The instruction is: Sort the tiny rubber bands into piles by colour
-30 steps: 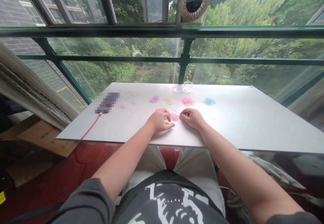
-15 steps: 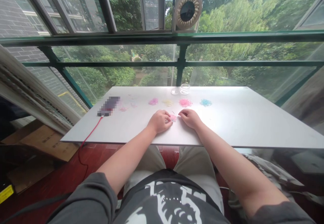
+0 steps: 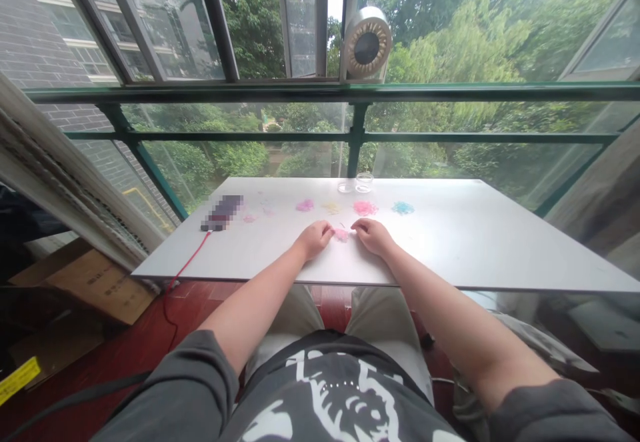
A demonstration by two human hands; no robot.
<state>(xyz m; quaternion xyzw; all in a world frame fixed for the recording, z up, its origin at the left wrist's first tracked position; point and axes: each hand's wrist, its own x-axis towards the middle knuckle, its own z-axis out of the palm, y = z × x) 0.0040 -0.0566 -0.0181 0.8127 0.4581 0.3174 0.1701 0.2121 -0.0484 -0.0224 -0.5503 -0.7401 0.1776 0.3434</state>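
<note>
On the white table (image 3: 450, 242), my left hand (image 3: 315, 239) rests at the left side of a small pale pink pile (image 3: 341, 235), its fingers pinched together. Across the pile is my right hand (image 3: 373, 235), also closed in a pinch. Whatever either hand holds is too small to make out. Behind them lie a purple pile (image 3: 305, 205), a pale yellow pile (image 3: 331, 208), a bright pink pile (image 3: 365, 208) and a blue pile (image 3: 403, 208) of small pieces. Fainter pink pieces (image 3: 249, 218) are farther left.
Clear round containers (image 3: 364, 183) stand at the table's back edge. A blurred dark device (image 3: 223, 213) with a red cable (image 3: 193, 258) lies at the left. Cardboard boxes (image 3: 103, 282) sit on the floor left. A green railing (image 3: 250, 137) runs behind the table.
My left hand's fingers have drawn together and moved slightly away from the front of the pale pink pile. My right hand has barely moved. The camera view has shifted a little.
</note>
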